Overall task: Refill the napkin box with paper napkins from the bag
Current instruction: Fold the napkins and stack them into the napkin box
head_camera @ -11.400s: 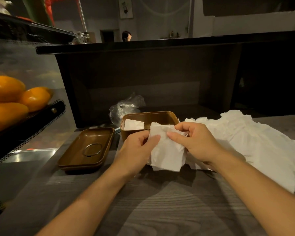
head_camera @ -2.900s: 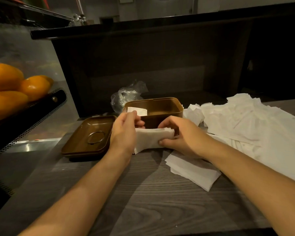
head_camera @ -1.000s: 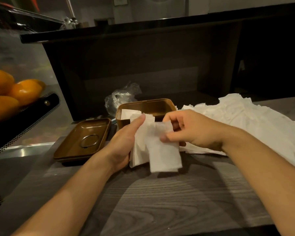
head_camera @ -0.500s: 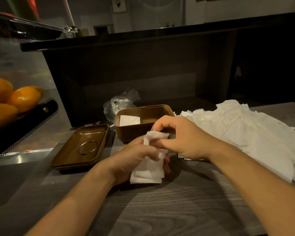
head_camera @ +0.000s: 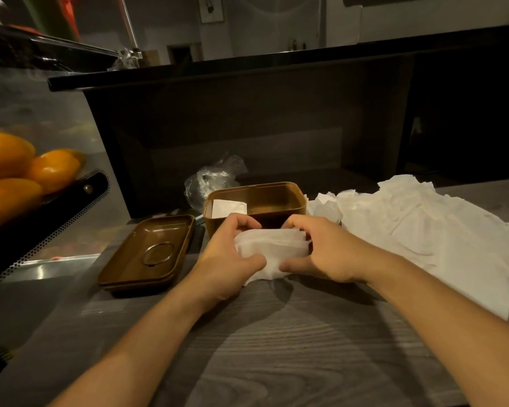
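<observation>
Both hands, left hand [head_camera: 229, 257] and right hand [head_camera: 323, 251], pinch a folded napkin bundle [head_camera: 272, 251] from either end, squaring it just before the open napkin box [head_camera: 254, 205], seemingly to fit inside.

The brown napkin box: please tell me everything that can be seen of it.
The brown napkin box is rectangular with rounded corners and looks like plastic. It stands upright and open on the wooden counter, its lid lying apart to its left. Inside, one white napkin leans at the left end; the rest looks empty. Both hands hold napkins just before its front wall, hiding part of it.
</observation>
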The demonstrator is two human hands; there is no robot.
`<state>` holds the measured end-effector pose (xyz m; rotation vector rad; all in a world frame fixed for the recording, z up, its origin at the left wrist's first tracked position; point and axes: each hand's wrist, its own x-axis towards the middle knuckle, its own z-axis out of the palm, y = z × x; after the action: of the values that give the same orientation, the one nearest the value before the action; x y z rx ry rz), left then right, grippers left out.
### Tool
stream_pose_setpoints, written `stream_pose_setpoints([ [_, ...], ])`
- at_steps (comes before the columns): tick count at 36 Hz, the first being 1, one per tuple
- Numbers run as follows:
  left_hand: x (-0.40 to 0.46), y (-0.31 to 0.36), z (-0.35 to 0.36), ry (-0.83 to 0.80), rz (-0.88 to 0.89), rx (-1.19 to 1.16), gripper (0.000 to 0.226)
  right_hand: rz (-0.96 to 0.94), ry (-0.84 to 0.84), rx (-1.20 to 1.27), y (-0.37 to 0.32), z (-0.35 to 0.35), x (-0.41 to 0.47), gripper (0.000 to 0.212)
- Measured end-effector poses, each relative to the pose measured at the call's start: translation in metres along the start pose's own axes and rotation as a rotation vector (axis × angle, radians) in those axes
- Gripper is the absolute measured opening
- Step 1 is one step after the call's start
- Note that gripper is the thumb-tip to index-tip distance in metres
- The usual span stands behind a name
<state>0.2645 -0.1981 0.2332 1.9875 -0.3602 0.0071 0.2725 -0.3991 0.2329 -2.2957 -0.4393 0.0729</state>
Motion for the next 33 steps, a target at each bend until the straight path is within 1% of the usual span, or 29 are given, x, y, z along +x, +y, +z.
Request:
stream_pose_setpoints([
  [2, -0.001, -0.001, 0.001, -0.038, 0.022, 0.026, 0.057, -0.020, -0.028, -0.042, 0.000, 0.001, 0.000, 0.037],
  [4, -0.002, -0.002, 0.002, -0.066, 0.018, 0.087, 0.056, -0.036, -0.038, -0.028, 0.001, 0.002, -0.001, 0.030],
  [5, -0.002, -0.001, 0.002, -0.060, 0.014, 0.116, 0.052, -0.041, -0.035, -0.019, 0.001, 0.001, -0.001, 0.026],
  [7, -0.001, -0.001, -0.001, -0.009, 0.029, 0.132, 0.036, -0.039, -0.002, -0.003, 0.001, -0.001, 0.000, 0.019],
  [9, 0.001, 0.000, -0.004, 0.029, 0.035, 0.101, 0.020, -0.043, 0.080, 0.046, 0.001, -0.005, 0.001, 0.018],
  [11, 0.001, 0.002, -0.005, 0.019, 0.012, 0.074, 0.014, -0.049, 0.186, 0.183, 0.000, -0.008, 0.002, 0.020],
  [13, 0.001, 0.003, -0.002, -0.018, -0.025, 0.049, 0.017, -0.013, 0.280, 0.317, -0.002, -0.009, 0.002, 0.020],
  [15, 0.001, 0.006, 0.003, -0.002, -0.061, 0.000, 0.019, 0.035, 0.337, 0.374, -0.005, -0.011, 0.003, 0.019],
  [17, 0.003, 0.012, 0.005, 0.076, -0.080, -0.089, 0.019, 0.078, 0.334, 0.522, -0.010, -0.015, 0.004, 0.021],
  [19, 0.006, 0.021, 0.005, 0.151, -0.073, -0.158, 0.018, 0.114, 0.275, 0.719, -0.018, -0.023, 0.006, 0.022],
  [20, 0.007, 0.026, 0.005, 0.174, -0.063, -0.176, 0.019, 0.126, 0.244, 0.757, -0.023, -0.026, 0.007, 0.020],
  [22, 0.010, 0.033, 0.007, 0.188, -0.046, -0.204, 0.019, 0.141, 0.216, 0.673, -0.030, -0.029, 0.011, 0.017],
  [25, 0.014, 0.036, 0.010, 0.192, -0.029, -0.198, 0.012, 0.155, 0.280, 0.502, -0.040, -0.033, 0.023, 0.022],
  [27, 0.020, 0.031, 0.003, 0.263, 0.008, -0.091, 0.005, 0.169, 0.334, 0.480, -0.045, -0.042, 0.034, 0.030],
  [30, 0.038, 0.014, -0.023, 0.415, 0.092, 0.246, 0.012, 0.190, 0.347, 0.370, -0.047, -0.057, 0.055, 0.036],
  [31, 0.045, 0.009, -0.032, 0.419, 0.108, 0.370, 0.013, 0.196, 0.329, 0.323, -0.047, -0.061, 0.063, 0.037],
  [33, 0.056, 0.006, -0.046, 0.344, 0.124, 0.613, 0.019, 0.224, 0.285, 0.259, -0.045, -0.063, 0.078, 0.039],
])
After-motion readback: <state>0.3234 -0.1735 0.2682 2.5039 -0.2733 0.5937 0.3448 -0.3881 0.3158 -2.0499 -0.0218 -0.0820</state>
